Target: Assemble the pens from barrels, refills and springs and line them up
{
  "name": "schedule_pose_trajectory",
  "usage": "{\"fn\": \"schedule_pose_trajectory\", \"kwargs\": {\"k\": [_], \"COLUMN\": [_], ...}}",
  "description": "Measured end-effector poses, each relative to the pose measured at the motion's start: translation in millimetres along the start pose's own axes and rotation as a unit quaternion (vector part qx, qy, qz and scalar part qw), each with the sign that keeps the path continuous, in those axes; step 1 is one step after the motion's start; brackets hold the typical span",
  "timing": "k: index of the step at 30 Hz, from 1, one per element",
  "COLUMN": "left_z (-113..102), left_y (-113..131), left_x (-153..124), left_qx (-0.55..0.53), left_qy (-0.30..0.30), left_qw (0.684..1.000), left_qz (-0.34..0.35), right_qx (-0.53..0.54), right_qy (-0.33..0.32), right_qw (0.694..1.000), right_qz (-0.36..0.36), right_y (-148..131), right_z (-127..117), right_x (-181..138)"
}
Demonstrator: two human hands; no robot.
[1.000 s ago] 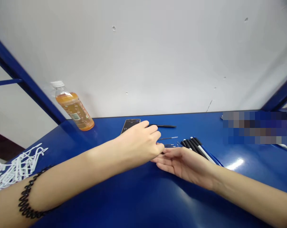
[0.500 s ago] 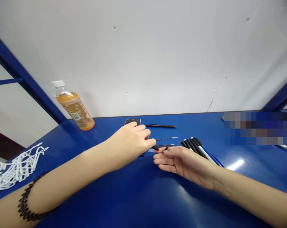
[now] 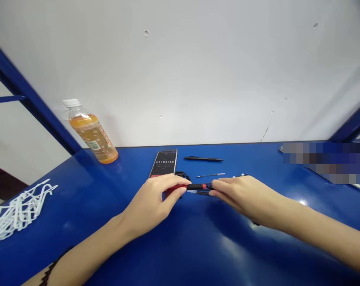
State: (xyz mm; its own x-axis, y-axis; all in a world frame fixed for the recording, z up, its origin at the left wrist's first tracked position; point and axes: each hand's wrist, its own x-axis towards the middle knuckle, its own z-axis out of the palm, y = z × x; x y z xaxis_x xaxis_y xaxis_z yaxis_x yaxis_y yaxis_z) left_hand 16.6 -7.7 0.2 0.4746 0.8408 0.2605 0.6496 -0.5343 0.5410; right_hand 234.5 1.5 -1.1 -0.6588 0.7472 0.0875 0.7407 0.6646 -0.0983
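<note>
My left hand (image 3: 156, 198) pinches a red pen barrel (image 3: 197, 186) with a black grip, held level above the table and pointing right. Close to the barrel's right end, my right hand (image 3: 242, 196) has its thumb and fingers pressed together on a small dark piece, mostly hidden by the fingertips. Clear-ended pen refills (image 3: 194, 192) lie just below the barrel, and another refill (image 3: 210, 175) rests behind it. Small black parts (image 3: 182, 174) sit past my left fingertips. Farther back lies a black pen (image 3: 204, 159).
A phone (image 3: 163, 163) showing a timer lies behind my left hand. An orange drink bottle (image 3: 92, 139) stands at the back left. White plastic strips (image 3: 17, 210) are heaped at the left edge. A white wall (image 3: 198, 79) closes off the blue table's (image 3: 180, 246) back.
My left hand has drawn back and left, uncovering the phone, and now shows the red barrel. My right hand has turned from palm-up to palm-down, covering most of the pens behind it.
</note>
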Motion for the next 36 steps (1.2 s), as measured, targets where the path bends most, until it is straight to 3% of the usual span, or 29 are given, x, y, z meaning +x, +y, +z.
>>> {"fn": "schedule_pose_trajectory", "kwargs": {"k": [9, 12, 16, 23, 36], "left_z": [8.1, 8.3, 1.3, 3.8, 5.4], "left_y": [-0.9, 0.8, 1.7, 3.3, -2.8], "left_x": [-1.8, -3.7, -4.2, -4.1, -6.0], "left_qx": [0.038, 0.075, 0.121, 0.111, 0.149], "left_qy": [-0.016, -0.028, 0.006, -0.022, 0.004], "left_qw": [0.999, 0.996, 0.991, 0.991, 0.986], "left_qz": [0.022, 0.037, 0.053, 0.066, 0.078], "right_qx": [-0.057, -0.074, -0.070, -0.054, -0.047], "right_qy": [-0.045, -0.036, -0.020, -0.019, -0.019], "right_qw": [0.997, 0.996, 0.997, 0.997, 0.998], "right_qz": [-0.004, -0.033, -0.036, -0.045, -0.034], "right_y": [-5.1, -4.1, -3.8, -7.0, -3.2], "right_z": [0.5, 3.7, 3.4, 0.5, 3.5], "right_x": [0.6, 0.1, -0.6, 0.5, -1.1]}}
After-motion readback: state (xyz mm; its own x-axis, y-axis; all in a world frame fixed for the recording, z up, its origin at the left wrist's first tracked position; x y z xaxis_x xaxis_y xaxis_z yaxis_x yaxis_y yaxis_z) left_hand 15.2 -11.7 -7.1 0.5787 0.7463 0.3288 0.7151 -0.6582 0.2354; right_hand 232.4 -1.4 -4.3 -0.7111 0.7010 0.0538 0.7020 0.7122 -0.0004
